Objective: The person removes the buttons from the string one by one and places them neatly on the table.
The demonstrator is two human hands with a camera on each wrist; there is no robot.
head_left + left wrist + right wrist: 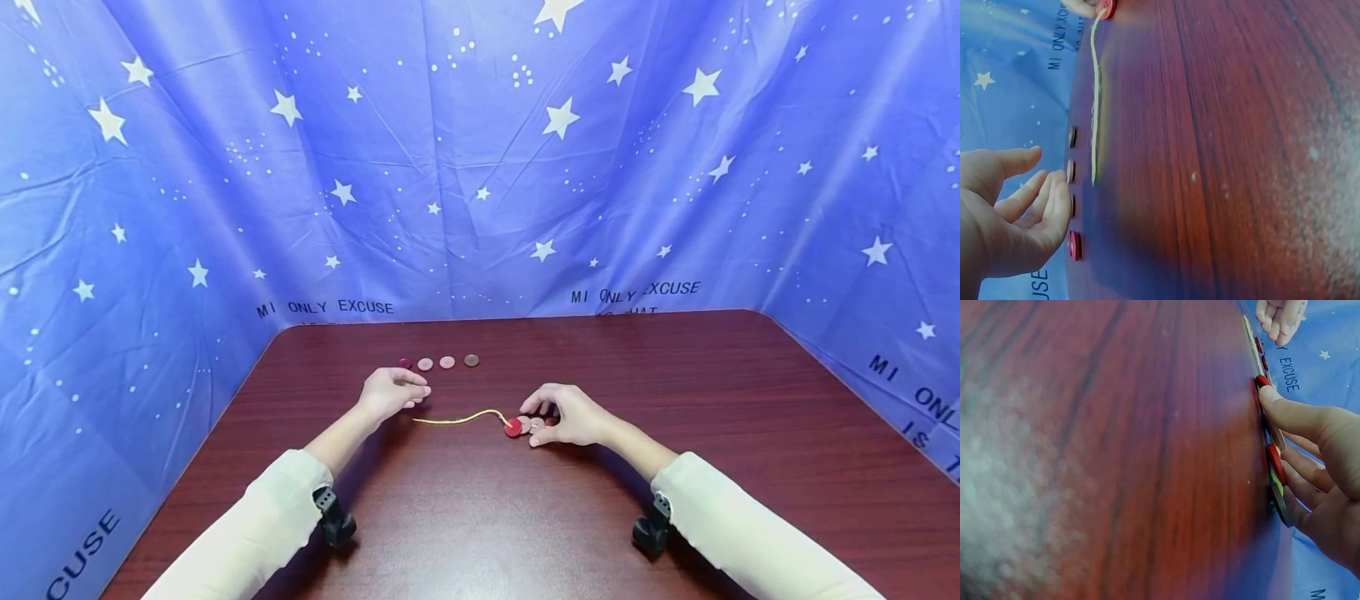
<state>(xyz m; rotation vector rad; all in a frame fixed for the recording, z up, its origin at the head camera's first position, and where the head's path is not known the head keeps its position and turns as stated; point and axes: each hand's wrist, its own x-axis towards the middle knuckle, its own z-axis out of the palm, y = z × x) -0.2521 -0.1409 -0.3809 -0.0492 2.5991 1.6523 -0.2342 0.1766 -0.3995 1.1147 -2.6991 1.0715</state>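
Note:
A yellow cord (457, 421) lies across the table, its left end loose. At its right end buttons are strung on it: a red button (513, 427), pale pink buttons (525, 425) and, in the right wrist view, another red button (1277, 465) and a dark one (1282, 509). My right hand (572, 415) curls round this string of buttons, its thumb at the first red button and the other fingers behind. My left hand (388, 393) is empty, thumb apart from loosely bent fingers, above the cord's loose end and just in front of the loose buttons.
Along the far part of the brown table (480, 517) runs a row of loose buttons: a dark red button (405, 363), two pink ones (447, 362) and a grey-brown one (471, 360). A blue star-patterned cloth (450, 242) hangs behind the table and along both sides.

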